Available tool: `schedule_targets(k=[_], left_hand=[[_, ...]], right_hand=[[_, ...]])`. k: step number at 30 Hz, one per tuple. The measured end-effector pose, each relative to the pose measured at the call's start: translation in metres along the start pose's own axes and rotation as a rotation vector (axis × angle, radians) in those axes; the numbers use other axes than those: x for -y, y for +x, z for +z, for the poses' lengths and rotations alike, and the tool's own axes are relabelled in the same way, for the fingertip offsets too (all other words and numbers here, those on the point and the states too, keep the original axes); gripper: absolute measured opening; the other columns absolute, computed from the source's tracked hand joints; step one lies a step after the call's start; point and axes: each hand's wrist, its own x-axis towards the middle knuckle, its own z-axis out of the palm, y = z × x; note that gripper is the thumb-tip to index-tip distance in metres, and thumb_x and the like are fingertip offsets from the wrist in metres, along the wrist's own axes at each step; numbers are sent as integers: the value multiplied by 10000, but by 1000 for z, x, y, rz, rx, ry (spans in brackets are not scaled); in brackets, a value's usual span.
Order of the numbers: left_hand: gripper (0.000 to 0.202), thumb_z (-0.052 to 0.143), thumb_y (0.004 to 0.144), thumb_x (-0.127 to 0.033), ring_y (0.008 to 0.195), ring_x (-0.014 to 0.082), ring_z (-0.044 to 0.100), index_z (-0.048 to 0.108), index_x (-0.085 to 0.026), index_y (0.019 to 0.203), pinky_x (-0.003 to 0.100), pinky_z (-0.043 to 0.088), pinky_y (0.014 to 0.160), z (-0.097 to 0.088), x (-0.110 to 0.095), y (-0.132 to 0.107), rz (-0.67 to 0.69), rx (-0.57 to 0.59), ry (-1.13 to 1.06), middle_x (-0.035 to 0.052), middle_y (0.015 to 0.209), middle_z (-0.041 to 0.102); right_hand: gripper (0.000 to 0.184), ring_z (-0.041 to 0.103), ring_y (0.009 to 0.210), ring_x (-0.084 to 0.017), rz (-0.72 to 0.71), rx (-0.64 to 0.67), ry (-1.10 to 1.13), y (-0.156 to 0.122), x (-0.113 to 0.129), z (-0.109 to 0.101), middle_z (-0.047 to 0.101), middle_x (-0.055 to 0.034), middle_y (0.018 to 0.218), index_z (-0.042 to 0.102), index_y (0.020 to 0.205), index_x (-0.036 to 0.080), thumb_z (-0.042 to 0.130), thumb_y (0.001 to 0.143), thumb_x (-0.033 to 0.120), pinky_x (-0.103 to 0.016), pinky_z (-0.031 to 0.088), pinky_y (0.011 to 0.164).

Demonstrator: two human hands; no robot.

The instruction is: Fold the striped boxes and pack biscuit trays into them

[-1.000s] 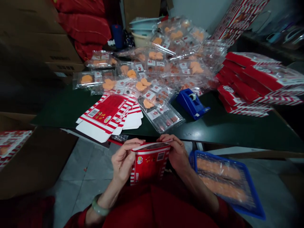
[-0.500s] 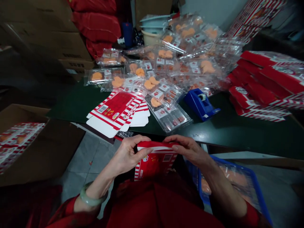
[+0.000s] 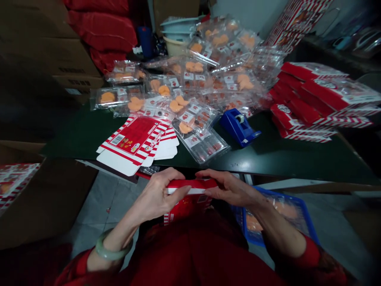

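Observation:
A red-and-white striped cardboard box (image 3: 190, 203) is held upright close to my body, below the table's front edge. My left hand (image 3: 163, 194) grips its left end, thumb along the near top edge and fingers behind. On the right end, my right hand (image 3: 225, 186) pinches the same top edge between thumb and fingers. The red top flap lies across the opening between both hands. Past my left hand, flat printed cartons (image 3: 133, 139) lie in a fanned stack on the table. Clear packs (image 3: 205, 145) with orange pieces lie beyond them.
On the green table (image 3: 256, 159) stands a blue tape dispenser (image 3: 239, 128). Filled red boxes (image 3: 315, 99) are stacked at right. A blue crate (image 3: 309, 218) with packs sits below on the right. An open brown carton (image 3: 59, 198) holds striped boxes at lower left.
The box's top flap has come down over the opening, with my thumbs pressing along its edge. Both hands keep their hold. The camera view has turned slightly to the right.

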Motion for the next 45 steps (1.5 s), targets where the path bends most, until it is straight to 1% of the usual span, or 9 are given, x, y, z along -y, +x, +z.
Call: schedule_targets(k=[4, 14, 18, 21, 25, 30, 35, 40, 45], left_hand=[[259, 527, 868, -323, 647, 119, 554, 684, -173, 1009, 217, 425, 583, -1, 0, 7, 58, 123, -2, 36, 794, 604], [227, 621, 804, -335, 628, 116, 563, 717, -150, 895, 223, 427, 563, 0, 10, 20, -56, 68, -148, 32, 737, 612], [216, 605, 811, -317, 650, 118, 563, 701, -146, 901, 223, 438, 581, -5, 4, 22, -81, 145, -166, 33, 751, 606], [215, 605, 802, -319, 626, 107, 542, 686, -135, 878, 203, 415, 539, -11, -3, 27, -124, 232, -132, 31, 764, 598], [203, 585, 805, -313, 543, 77, 473, 683, -138, 837, 179, 336, 455, -13, -11, 30, -132, 338, -55, 16, 733, 562], [180, 581, 821, -292, 603, 96, 502, 674, -143, 779, 193, 378, 519, -7, -17, 22, -46, 311, -57, 13, 710, 540], [115, 609, 811, -252, 639, 103, 515, 666, -152, 803, 203, 393, 554, -5, -21, 15, -43, 336, -97, 19, 751, 553], [98, 613, 817, -242, 639, 105, 523, 663, -158, 807, 213, 404, 555, -4, -19, 12, -34, 336, -102, 24, 765, 562], [80, 621, 818, -218, 623, 108, 538, 670, -164, 853, 219, 416, 546, -3, -14, 9, -13, 262, -114, 22, 739, 582]], right_hand=[[383, 600, 925, -181, -32, 18, -2, 2, -1, -2, 633, -105, 1075, 567, 1166, 115, 556, 844, 323, -297, 498, 770], [363, 552, 653, -107, 162, -132, 374, 12, -22, 11, 631, -9, 807, 634, 1044, 139, 680, 732, 318, -238, 445, 624], [411, 584, 800, -133, 98, -36, 450, 13, -21, -1, 649, -33, 959, 671, 997, 157, 764, 646, 350, -261, 453, 721], [365, 587, 760, -126, 216, -9, 526, 15, -15, -7, 661, -28, 908, 676, 965, 151, 741, 675, 363, -271, 454, 712], [427, 572, 734, -102, 369, 10, 627, 16, -6, -12, 633, 5, 851, 636, 1006, 142, 779, 615, 239, -247, 442, 686], [568, 547, 687, -72, 474, 129, 827, 15, 0, -14, 568, 45, 830, 522, 1015, 173, 798, 523, 110, -192, 427, 576], [636, 515, 518, -40, 512, 288, 931, 17, -7, -4, 548, 92, 717, 454, 951, 191, 851, 455, 165, -155, 391, 458], [602, 490, 535, -48, 450, 380, 809, 20, -6, -8, 533, 88, 701, 439, 882, 191, 860, 462, 285, -193, 420, 524], [413, 531, 857, -153, 217, 178, 17, 12, 11, -28, 570, -33, 959, 554, 931, 164, 788, 630, 321, -297, 430, 768]])
